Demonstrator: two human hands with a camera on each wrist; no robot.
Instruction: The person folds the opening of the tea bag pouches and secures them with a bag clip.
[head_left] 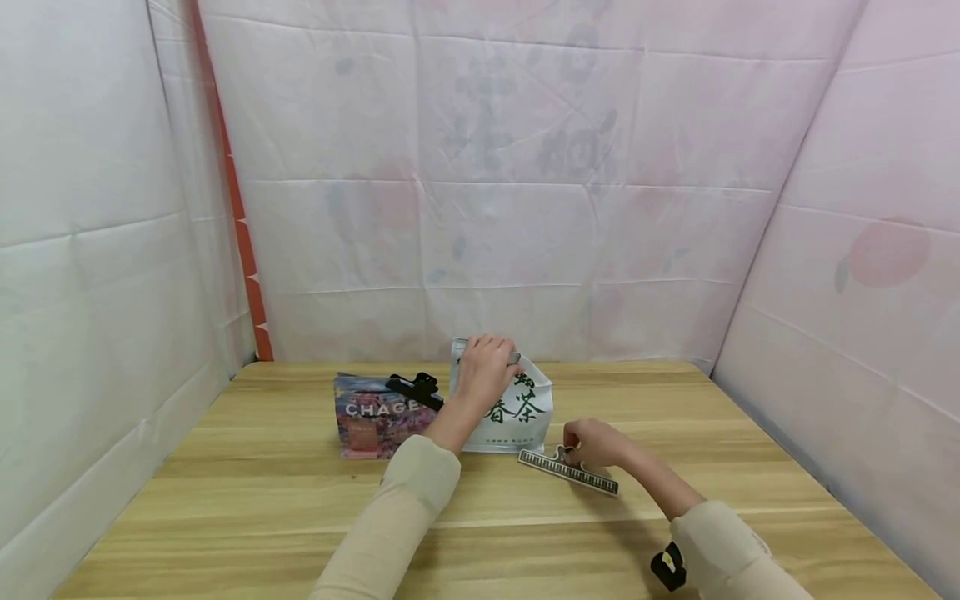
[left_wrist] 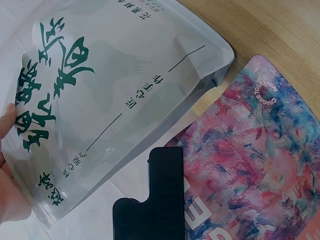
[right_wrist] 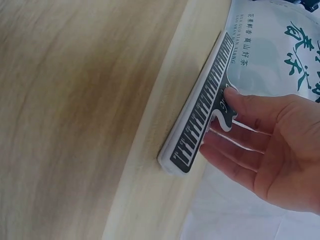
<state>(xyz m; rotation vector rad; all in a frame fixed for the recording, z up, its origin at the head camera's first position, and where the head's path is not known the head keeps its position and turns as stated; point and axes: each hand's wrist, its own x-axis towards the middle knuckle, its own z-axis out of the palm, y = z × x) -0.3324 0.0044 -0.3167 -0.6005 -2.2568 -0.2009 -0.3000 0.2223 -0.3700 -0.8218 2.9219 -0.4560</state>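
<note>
My left hand [head_left: 486, 368] grips the top edge of an upright white tea bag [head_left: 517, 427] with green characters. In the left wrist view only the fingers' edge shows beside the tea bag [left_wrist: 120, 85]. To its right, my right hand [head_left: 597, 442] pinches the handle of a long bag clip [head_left: 567, 472] printed with black-and-white piano keys. The right wrist view shows the thumb on the face of this bag clip [right_wrist: 202, 110] and the other fingers behind. The clip is close to the tabletop, in front of the tea bag's lower right corner; whether it touches the table, I cannot tell.
A colourful pouch [head_left: 367, 421] lettered CHAGEE stands left of the tea bag, with a black clip [head_left: 422, 390] across its top right corner. A small black item with a yellow mark [head_left: 667, 568] lies by my right sleeve. Cloth walls [head_left: 495, 208] surround the wooden table [head_left: 247, 467].
</note>
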